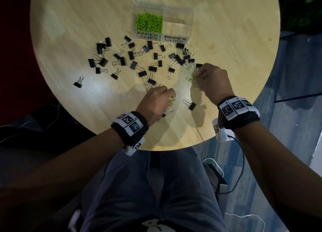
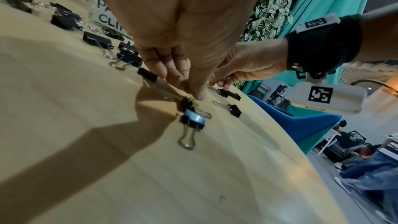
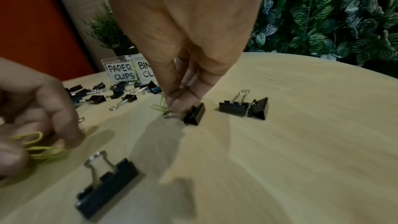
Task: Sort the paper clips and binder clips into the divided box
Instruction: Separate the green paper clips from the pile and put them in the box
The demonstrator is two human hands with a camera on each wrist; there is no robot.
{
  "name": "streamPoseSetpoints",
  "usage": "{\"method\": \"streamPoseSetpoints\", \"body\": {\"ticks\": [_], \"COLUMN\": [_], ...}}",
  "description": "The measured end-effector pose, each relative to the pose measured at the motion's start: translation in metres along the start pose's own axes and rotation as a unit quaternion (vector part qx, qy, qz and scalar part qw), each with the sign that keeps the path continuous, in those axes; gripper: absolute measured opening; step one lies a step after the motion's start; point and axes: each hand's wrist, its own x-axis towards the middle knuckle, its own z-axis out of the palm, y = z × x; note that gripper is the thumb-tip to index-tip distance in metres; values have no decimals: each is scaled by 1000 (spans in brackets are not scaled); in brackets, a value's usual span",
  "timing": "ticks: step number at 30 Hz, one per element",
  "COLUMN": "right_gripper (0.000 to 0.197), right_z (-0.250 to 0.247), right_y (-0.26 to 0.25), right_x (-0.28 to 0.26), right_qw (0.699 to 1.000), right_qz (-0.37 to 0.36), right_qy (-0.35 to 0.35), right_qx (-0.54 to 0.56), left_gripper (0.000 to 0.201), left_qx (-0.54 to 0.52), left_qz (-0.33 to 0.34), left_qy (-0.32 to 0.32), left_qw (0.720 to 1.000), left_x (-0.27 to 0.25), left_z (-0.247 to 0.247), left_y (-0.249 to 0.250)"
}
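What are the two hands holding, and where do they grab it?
Both hold green paper clips. The left hand pinches a few in its fingertips. The right hand pinches a small bunch at one end, the loops sticking out.

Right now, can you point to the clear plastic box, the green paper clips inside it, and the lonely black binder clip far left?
clear plastic divided box [image 1: 174, 38]: head view, front label.
green paper clips [image 1: 149, 22]: head view, pile's middle.
lone black binder clip [image 1: 77, 84]: head view, black body.
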Motion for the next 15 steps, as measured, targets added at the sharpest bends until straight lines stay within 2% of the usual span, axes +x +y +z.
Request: {"method": "streamPoseSetpoints", "body": {"ticks": [3,9,13,15], "right_gripper": [18,13,34,34], "right_z": [3,12,19,25], "right_y": [-2,-9,-16,-20], "right_x": [-1,2,-3,-4], "right_qw": [1000,992,989,988], "right_qz": [0,-21,-21,-22], "right_qy": [-17,-45,-15,-5], "right_qx": [-13,-116,-145,-154], "left_gripper": [21,7,9,10], "left_qx": [19,76,78,80], "left_qz": [-13,-12,-3,-1], "left_qy": [-18,-23,-8,-2], "left_qw": [1000,997,997,997], "left_x": [2,2,-1,-2], "left_z": [6,13,14,14], "left_y": [4,6,5,5]}}
